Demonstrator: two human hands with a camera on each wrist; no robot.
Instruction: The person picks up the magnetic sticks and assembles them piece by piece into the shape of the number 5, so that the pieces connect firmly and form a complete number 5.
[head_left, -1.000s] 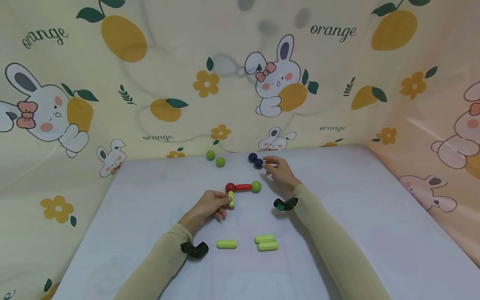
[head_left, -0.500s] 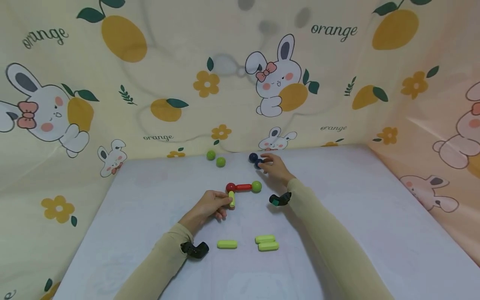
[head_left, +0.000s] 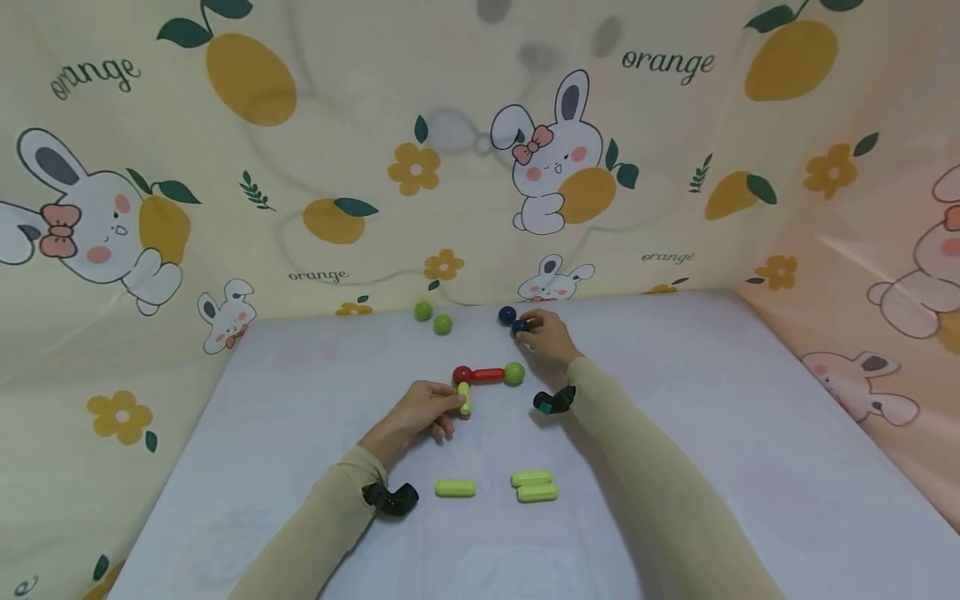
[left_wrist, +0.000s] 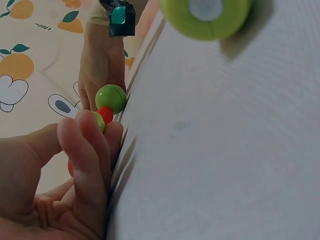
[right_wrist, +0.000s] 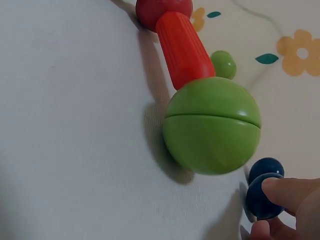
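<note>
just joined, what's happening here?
A person's left hand pinches a yellow-green rod with its end at the red ball, which a red rod joins to a green ball. Their right hand pinches the nearer dark blue ball; another sits beside it. Three yellow-green rods lie loose in front, and two loose green balls sit toward the back.

The left hand (head_left: 411,408) hides part of the green stick (head_left: 467,407) it pinches; I can't tell whether that stick joins the red ball (head_left: 462,374). The right hand (right_wrist: 297,205) covers some of a blue ball (right_wrist: 259,197) and runs off its wrist view. From the left wrist, a blurred green piece (left_wrist: 207,30) is cut off.
</note>
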